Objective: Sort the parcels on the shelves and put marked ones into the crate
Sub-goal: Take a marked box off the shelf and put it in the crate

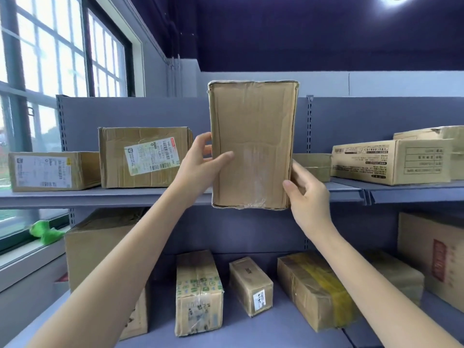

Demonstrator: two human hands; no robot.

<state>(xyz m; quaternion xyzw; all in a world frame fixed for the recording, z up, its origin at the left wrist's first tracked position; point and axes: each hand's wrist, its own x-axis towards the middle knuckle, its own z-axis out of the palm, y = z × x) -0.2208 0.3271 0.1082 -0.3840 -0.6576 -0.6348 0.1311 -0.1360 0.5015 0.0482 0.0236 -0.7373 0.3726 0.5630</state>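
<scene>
I hold a plain brown cardboard parcel (253, 144) upright in front of the upper shelf, its broad face toward me with only clear tape and no label showing. My left hand (200, 167) grips its left edge, thumb across the front and fingers behind. My right hand (305, 194) grips the lower right edge, thumb at the front corner. No crate is in view.
The upper shelf (100, 195) carries two labelled boxes (145, 156) on the left and printed cartons (391, 162) on the right. Below, the lower shelf (263, 330) holds several taped parcels (198, 292). A window with a green object (45, 233) on its sill is left.
</scene>
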